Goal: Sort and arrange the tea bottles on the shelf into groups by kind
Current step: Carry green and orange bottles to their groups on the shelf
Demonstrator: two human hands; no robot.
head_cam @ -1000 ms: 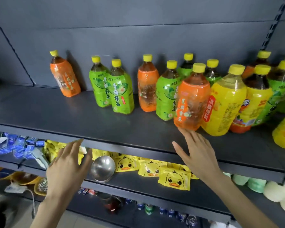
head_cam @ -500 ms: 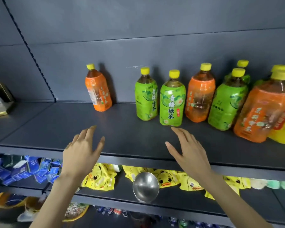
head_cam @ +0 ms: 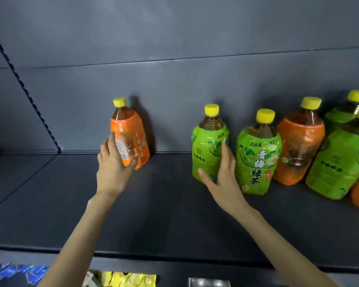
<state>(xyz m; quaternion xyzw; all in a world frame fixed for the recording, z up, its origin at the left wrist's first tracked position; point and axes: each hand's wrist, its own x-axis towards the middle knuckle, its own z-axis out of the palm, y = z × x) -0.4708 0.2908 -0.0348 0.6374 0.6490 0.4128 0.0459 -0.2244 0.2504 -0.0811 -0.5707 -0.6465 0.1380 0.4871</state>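
Observation:
An orange-labelled tea bottle with a yellow cap stands alone at the back of the dark shelf. My left hand grips its lower half, thumb on the right side. To the right stands a green-labelled tea bottle; my right hand wraps around its lower part, fingers between it and a second green bottle. Further right are another orange bottle and two more green bottles, one behind the other.
The shelf's grey back wall is right behind the bottles. A slotted upright runs down at the left. Below the shelf's front edge lie yellow packets, blue packets and a metal item.
Both hands have reached forward onto the shelf: the left has taken hold of the lone orange bottle, the right the leftmost green bottle. The view has moved closer and left.

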